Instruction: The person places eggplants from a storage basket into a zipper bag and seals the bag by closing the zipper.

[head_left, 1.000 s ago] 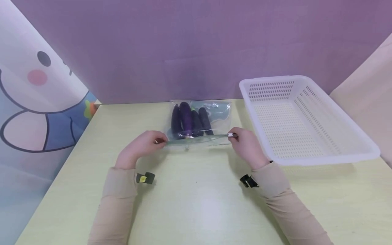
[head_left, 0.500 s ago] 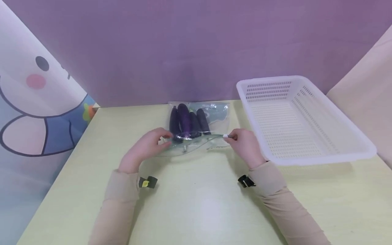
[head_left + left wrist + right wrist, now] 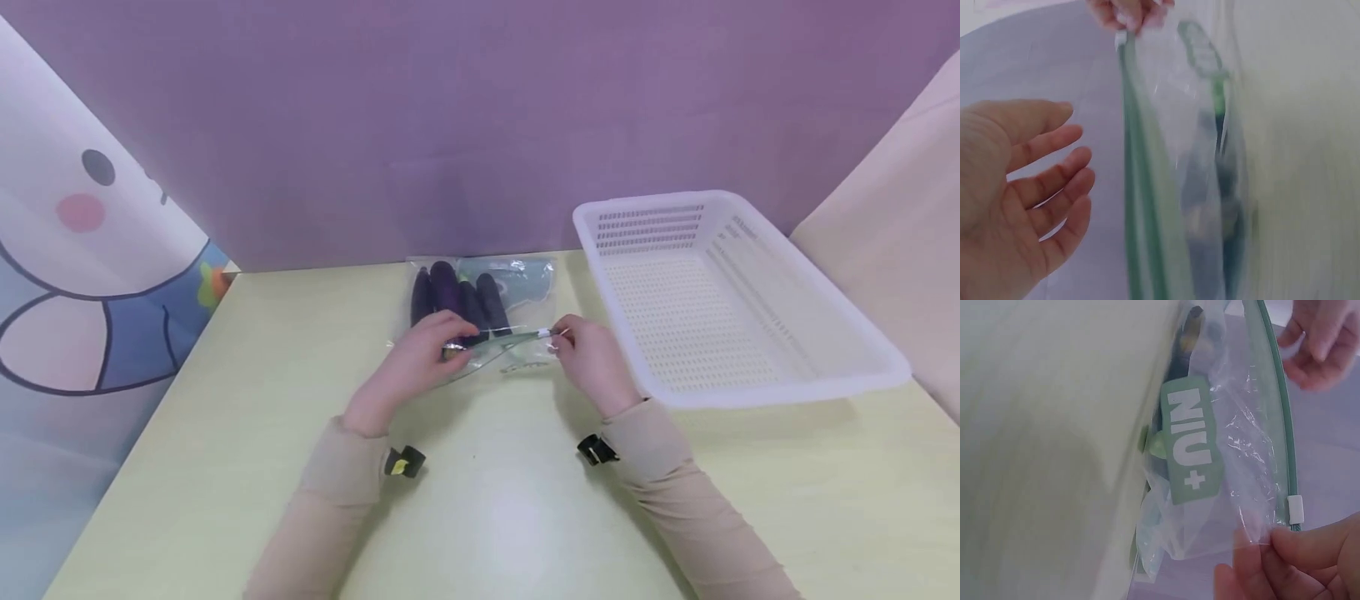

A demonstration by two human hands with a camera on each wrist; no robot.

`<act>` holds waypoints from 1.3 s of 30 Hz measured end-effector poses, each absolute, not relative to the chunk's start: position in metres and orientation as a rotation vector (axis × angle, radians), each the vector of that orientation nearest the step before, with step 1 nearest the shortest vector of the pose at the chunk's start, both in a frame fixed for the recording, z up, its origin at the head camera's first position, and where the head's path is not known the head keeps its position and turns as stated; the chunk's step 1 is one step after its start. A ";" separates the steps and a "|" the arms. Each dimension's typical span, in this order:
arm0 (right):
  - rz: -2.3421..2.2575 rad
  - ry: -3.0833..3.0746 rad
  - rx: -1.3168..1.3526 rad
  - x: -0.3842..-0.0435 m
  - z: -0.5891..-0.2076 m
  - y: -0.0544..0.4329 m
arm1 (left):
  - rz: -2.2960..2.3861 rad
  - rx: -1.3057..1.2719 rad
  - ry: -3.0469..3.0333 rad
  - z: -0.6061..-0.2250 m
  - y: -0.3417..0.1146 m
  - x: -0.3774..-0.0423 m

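Observation:
A clear zip bag [image 3: 536, 304] with a green seal strip lies at the back of the table, its opening edge raised toward me. Several dark purple eggplants [image 3: 492, 305] are inside it. My right hand [image 3: 595, 367] pinches the bag's right top corner, right beside the white slider [image 3: 1295, 509]. My left hand [image 3: 412, 360] hovers near the middle of the seal, hiding part of the eggplants in the head view. In the left wrist view the left hand [image 3: 1035, 200] has loosely bent fingers, apart from the strip, holding nothing. A green "NIU+" label [image 3: 1192, 440] shows on the bag.
To the right stands a white perforated plastic basket [image 3: 787, 396], close to my right hand. A purple backdrop [image 3: 480, 125] rises behind the table [image 3: 487, 500], and a cartoon-print cloth [image 3: 75, 308] hangs at the left.
My left hand has let go of the bag's left top corner and moved right along the seal. The left part of the opening has sagged. My right hand keeps its pinch.

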State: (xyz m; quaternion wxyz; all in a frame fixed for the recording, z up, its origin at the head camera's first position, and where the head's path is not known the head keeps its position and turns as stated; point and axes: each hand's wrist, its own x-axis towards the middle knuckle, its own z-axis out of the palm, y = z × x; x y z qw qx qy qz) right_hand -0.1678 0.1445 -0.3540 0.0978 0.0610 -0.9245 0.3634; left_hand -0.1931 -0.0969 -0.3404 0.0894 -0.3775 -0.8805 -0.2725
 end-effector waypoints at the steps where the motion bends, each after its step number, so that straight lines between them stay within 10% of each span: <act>1: 1.087 -2.738 0.172 -0.168 -0.354 0.144 | -0.805 -1.118 -2.608 -0.340 -0.091 -0.193; 39: 1.044 -2.743 0.210 -0.168 -0.352 0.142 | -0.812 -0.882 -2.700 -0.346 -0.018 -0.193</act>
